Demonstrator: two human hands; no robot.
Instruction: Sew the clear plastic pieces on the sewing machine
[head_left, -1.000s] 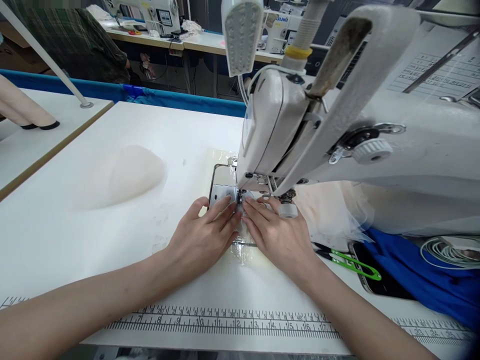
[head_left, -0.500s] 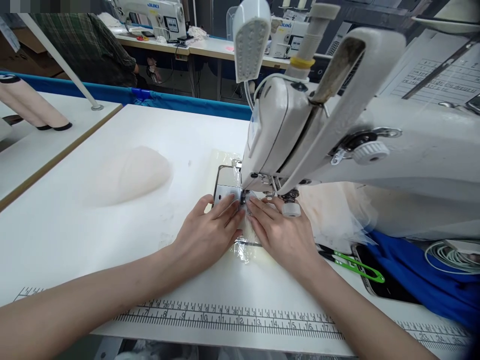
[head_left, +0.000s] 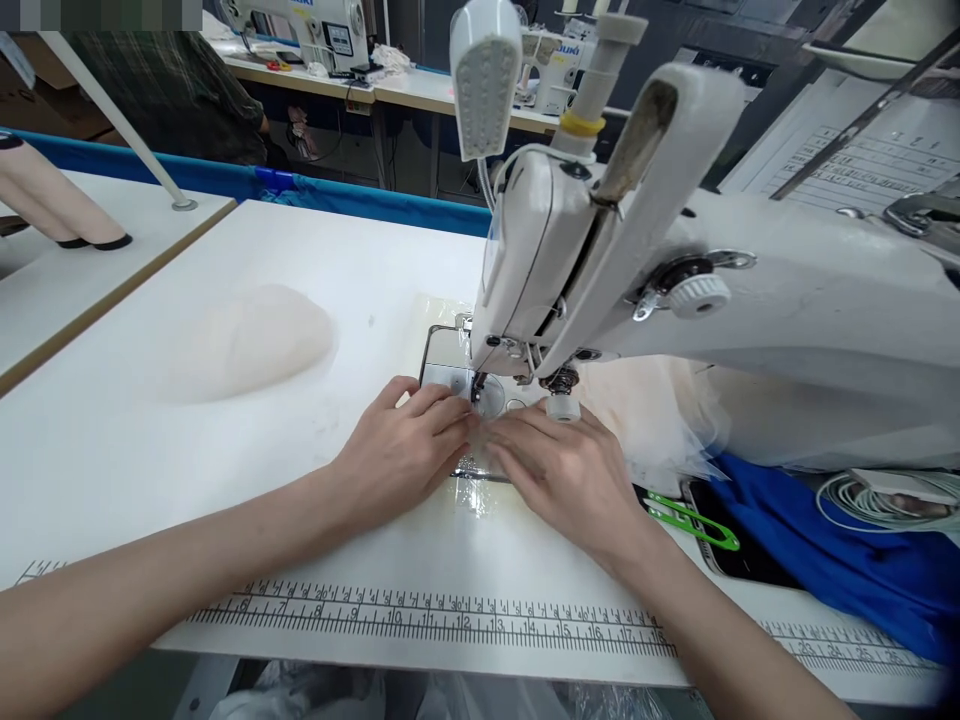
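My left hand and my right hand lie side by side on the white table, just in front of the needle of a white sewing machine. Their fingers are stretched out flat, fingertips nearly touching, pressing on a small clear piece over the metal needle plate. I cannot make out what the piece is. Pale tulle fabric bunches under the machine arm to the right of my right hand.
A pale foam cup lies on the table at the left. Green thread snips, a phone and blue cloth sit at the right. A printed ruler runs along the front edge. Another person in plaid is at the back.
Both hands have slid back a little toward me from the needle, and their fingertips are now farther from the presser foot. The view shifted slightly.
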